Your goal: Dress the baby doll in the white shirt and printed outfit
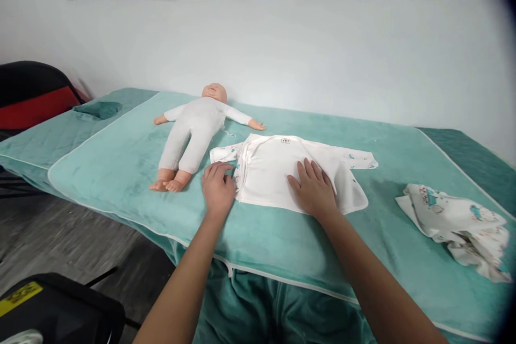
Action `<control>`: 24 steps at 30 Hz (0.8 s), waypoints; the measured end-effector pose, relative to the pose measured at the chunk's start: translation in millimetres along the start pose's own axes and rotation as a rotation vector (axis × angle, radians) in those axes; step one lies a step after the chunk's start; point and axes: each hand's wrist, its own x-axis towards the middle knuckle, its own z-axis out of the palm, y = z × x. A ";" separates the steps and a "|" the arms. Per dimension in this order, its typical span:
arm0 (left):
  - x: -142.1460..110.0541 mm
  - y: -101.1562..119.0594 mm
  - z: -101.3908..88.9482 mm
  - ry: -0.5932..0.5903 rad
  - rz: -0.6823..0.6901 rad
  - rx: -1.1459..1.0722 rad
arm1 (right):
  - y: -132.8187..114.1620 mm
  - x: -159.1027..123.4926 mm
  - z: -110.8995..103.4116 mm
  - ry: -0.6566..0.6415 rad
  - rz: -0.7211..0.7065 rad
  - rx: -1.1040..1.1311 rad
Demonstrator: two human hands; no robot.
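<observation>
White shirt [266,174] is spread out between the hands: the right hand [313,187] is pressed flat on it, fingers fanned, the left hand [218,185] rested loosely uncurled at its side edge. Beyond the left, room's squeezed by a doll [199,115]. Right of the right, green cover [382,231] is stretched toward bundled cloth [455,220].
</observation>
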 end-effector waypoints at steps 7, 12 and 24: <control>-2.1 -0.8 -2.8 0.123 0.042 -0.158 | -1.1 -13.0 -0.1 0.005 -0.022 -0.051; -3.1 -1.4 -2.2 0.124 0.033 -0.152 | -25.8 16.0 1.4 -0.039 -0.192 0.007; -3.1 -1.1 -0.7 0.080 -0.013 -0.134 | -129.1 14.5 4.0 -0.017 -0.422 0.148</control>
